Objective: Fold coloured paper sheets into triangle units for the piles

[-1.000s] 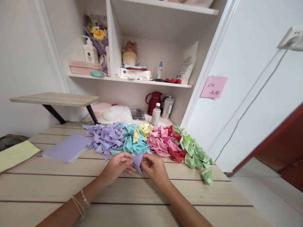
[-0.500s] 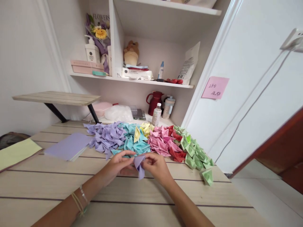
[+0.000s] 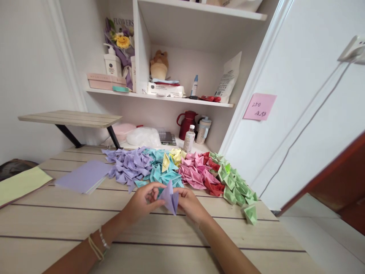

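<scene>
A purple folded paper boat (image 3: 170, 198) is pinched between my two hands above the table. My left hand (image 3: 144, 200) grips its left side with thumb and fingers, and my right hand (image 3: 188, 202) holds the right side. The boat's point is up and a fold stands apart on the right. Just behind my hands lie heaps of folded paper boats: purple boats (image 3: 129, 163), blue boats (image 3: 164, 176), yellow boats (image 3: 176, 155), pink boats (image 3: 196, 171), red boats (image 3: 214, 188) and green boats (image 3: 235, 186).
Purple paper sheets (image 3: 82, 176) and yellow-green paper sheets (image 3: 24, 184) lie on the left of the slatted table (image 3: 154, 251). A small raised stand (image 3: 70, 118) is at the back left. Behind the heaps stand a bottle (image 3: 189, 140), a red jug (image 3: 186, 125) and a cup (image 3: 203, 130).
The purple paper has been turned and opened out between my fingers, so a broader folded shape with its point up now shows. Both hands still hold it.
</scene>
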The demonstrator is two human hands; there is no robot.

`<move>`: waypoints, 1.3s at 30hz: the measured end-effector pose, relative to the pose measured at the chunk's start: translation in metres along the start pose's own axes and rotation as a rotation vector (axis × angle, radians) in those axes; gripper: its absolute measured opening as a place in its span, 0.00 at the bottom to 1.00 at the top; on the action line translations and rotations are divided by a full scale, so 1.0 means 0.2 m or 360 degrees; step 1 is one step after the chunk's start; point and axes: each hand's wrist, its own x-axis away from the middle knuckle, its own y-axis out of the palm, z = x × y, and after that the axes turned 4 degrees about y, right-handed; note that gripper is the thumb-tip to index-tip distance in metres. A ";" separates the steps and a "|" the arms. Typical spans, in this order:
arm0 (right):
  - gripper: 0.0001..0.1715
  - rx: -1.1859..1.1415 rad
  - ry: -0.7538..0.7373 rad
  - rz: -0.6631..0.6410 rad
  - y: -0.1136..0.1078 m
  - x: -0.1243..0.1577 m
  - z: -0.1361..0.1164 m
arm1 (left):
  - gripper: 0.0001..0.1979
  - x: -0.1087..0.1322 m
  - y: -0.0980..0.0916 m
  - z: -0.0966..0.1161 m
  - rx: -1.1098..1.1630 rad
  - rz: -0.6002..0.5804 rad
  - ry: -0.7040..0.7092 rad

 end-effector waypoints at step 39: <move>0.19 -0.0074 -0.0177 -0.0123 0.03 0.00 0.00 | 0.08 -0.03 -0.01 -0.08 0.0286 0.0062 -0.0040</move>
